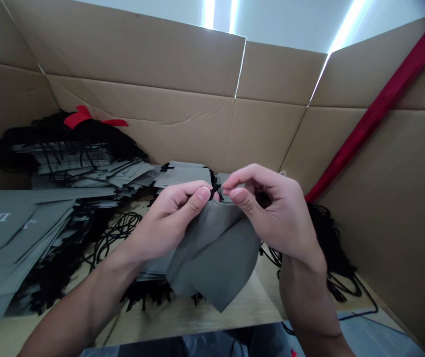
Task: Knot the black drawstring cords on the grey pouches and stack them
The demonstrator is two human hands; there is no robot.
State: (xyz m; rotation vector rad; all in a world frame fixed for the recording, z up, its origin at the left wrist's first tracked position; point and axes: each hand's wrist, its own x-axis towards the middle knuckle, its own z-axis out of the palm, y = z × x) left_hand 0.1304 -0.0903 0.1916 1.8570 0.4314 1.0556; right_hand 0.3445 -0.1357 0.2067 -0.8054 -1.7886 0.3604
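A grey non-woven drawstring bag (215, 258) hangs folded between my hands, its lower part drooping toward the table. My left hand (171, 220) pinches a short black cord (215, 189) at the bag's top edge between thumb and forefinger. My right hand (272, 208) pinches the same top edge just beside it, with its thumb and fingertips close to the cord. The hands hide most of the bag's mouth.
Stacks of grey printed bags (15, 233) with tangled black cords (111, 238) lie on the wooden table (212, 312) to the left. More black cord (327, 238) sits at right. Cardboard walls (141, 59) and a red strip (379, 109) surround the area.
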